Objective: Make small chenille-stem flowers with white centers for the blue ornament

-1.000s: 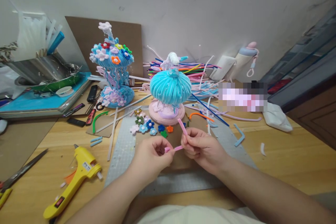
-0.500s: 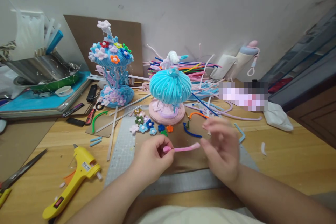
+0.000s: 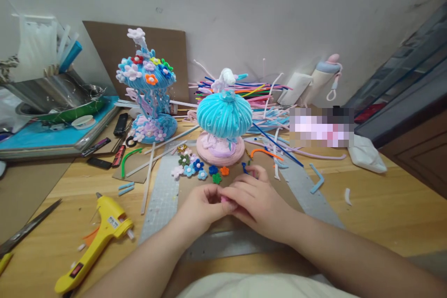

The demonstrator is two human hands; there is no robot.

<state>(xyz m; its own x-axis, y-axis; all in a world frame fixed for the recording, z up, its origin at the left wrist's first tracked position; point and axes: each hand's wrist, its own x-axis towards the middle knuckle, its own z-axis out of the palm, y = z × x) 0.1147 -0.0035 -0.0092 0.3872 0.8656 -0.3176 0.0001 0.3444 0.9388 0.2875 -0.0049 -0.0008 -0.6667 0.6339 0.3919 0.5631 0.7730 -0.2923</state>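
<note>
My left hand (image 3: 206, 206) is closed on a pink pipe cleaner (image 3: 225, 199), of which only a small part shows between the fingers. My right hand (image 3: 258, 200) meets it there, its fingers closed over the same piece and hiding most of it. Both hands are above a brown cardboard sheet (image 3: 186, 191). Just beyond them lie several small pipe-cleaner flowers, among them an orange flower (image 3: 224, 171) and a green flower (image 3: 217, 178). Behind these stands a turquoise pipe-cleaner dome (image 3: 224, 114) on a pink round base (image 3: 202, 151).
A yellow glue gun (image 3: 104, 233) and scissors (image 3: 31, 228) lie at left. At the back left stands a flower-covered blue pipe-cleaner piece (image 3: 148, 84). Loose pipe cleaners (image 3: 244, 86) are heaped behind the dome. A grey cutting mat (image 3: 157, 200) lies under the cardboard.
My right hand has moved left and closed on the pink pipe cleaner at my left hand. The pipe cleaner's free end, visible before, is now covered by my fingers.
</note>
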